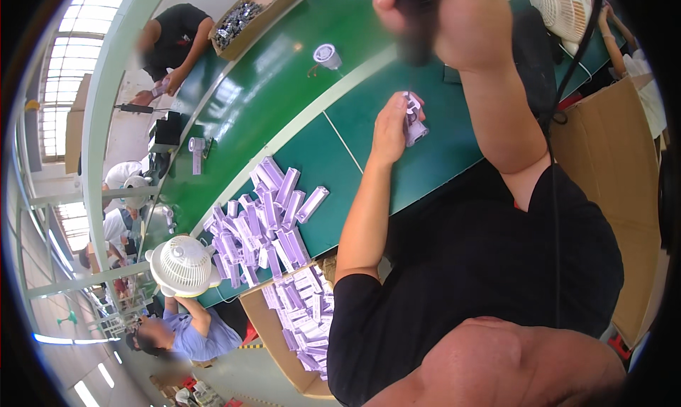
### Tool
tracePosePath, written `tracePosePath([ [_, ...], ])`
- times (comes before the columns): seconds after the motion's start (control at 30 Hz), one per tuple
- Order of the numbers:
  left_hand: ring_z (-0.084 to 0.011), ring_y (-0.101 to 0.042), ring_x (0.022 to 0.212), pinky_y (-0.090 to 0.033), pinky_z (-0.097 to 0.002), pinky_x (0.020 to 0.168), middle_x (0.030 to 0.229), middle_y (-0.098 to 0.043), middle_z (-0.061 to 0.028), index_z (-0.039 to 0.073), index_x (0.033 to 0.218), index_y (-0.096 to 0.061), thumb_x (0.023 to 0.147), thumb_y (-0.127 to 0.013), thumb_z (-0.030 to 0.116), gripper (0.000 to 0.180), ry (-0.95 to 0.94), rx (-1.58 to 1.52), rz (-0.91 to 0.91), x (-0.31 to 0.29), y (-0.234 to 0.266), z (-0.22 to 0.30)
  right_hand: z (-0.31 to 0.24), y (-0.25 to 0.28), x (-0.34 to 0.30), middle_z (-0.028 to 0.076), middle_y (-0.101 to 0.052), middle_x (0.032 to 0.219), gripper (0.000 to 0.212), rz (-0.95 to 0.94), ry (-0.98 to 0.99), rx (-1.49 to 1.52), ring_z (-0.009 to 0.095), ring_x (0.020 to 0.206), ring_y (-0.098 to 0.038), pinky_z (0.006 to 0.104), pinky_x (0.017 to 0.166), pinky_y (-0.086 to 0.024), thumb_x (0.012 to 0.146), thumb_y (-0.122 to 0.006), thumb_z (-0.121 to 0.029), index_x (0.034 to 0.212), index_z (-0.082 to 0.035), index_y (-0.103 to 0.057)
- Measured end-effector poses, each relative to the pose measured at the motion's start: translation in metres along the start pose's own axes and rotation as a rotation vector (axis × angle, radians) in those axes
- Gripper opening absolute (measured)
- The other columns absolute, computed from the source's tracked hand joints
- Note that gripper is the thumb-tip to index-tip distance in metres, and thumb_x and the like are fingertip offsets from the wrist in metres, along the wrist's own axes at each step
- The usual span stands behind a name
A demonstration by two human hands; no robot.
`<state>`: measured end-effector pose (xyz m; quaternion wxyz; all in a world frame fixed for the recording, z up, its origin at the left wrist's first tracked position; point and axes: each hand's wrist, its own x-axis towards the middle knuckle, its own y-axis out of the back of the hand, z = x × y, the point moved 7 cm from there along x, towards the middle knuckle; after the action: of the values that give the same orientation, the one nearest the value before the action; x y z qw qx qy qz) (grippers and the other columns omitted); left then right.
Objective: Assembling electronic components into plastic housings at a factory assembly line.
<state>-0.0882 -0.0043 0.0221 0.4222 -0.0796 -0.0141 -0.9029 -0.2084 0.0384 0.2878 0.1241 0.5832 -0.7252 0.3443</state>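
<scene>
Your left hand holds a lilac casing beneath a black handheld driver

You look down on your two bare hands at a green worktable (454, 134). Your left hand (389, 132) is closed around one lilac plastic casing (416, 130), fingers wrapped at its side, just above the tabletop. The casing is tilted, with its narrow end up and its wider, round end toward you. Your right hand (464, 24), at the top edge of the view, is curled around a black handheld driver (416, 17), which is blurred. The driver points down toward the casing; you cannot tell whether its tip touches it.

To your left, a loose pile of long lilac housings (266, 222) lies on the tabletop. Nearer you, below the pile, an open cardboard box (264, 329) holds many more lilac pieces. A white fan (183, 265) stands just left of the pile, and another white fan (557, 10) is at the upper right.

Beyond the worktable runs a shiny green conveyor belt (284, 74), carrying a round, pale part (326, 55) with short wires. Across it, a co-worker in a black top (183, 35) handles a lilac piece, near a carton of shiny metallic parts (239, 23)
</scene>
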Motion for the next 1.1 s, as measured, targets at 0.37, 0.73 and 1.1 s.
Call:
tracePosePath([
  [0.37,-0.0188,-0.064,0.086,-0.048,-0.0311,0.082,0.089,-0.068,-0.0115,-0.002,0.109,-0.064,0.109,-0.035,0.041,0.052,0.011,-0.105,-0.014,-0.002,0.007,-0.009,0.076,0.002,-0.032,0.007,-0.066,0.078,0.087,-0.133,-0.296,0.17,0.01,0.059,-0.061,0.0223,0.057,-0.049,0.093,-0.044,-0.079,0.114,0.003,-0.066],
  [0.73,-0.0156,-0.064,0.083,-0.051,-0.0293,0.076,0.092,-0.068,-0.0082,-0.001,0.11,-0.064,0.11,-0.042,0.041,0.047,0.023,-0.195,0.032,-0.007,0.013,-0.005,0.106,0.006,-0.038,0.008,-0.068,0.081,0.104,-0.307,-0.248,0.014,0.013,0.065,-0.063,0.0262,0.059,-0.049,0.092,-0.026,-0.088,0.125,0.006,-0.06],
  [1.1,-0.0099,-0.057,0.073,-0.046,-0.0272,0.065,0.082,-0.065,-0.0018,0.008,0.097,-0.062,0.109,-0.045,0.037,0.037,0.018,-0.158,0.045,-0.009,0.005,-0.002,0.114,0.01,-0.044,0.004,-0.055,0.072,0.108,-0.249,-0.261,0.22,0.01,0.056,-0.05,0.023,0.05,-0.037,0.078,-0.045,-0.096,0.116,0.004,-0.057],
])
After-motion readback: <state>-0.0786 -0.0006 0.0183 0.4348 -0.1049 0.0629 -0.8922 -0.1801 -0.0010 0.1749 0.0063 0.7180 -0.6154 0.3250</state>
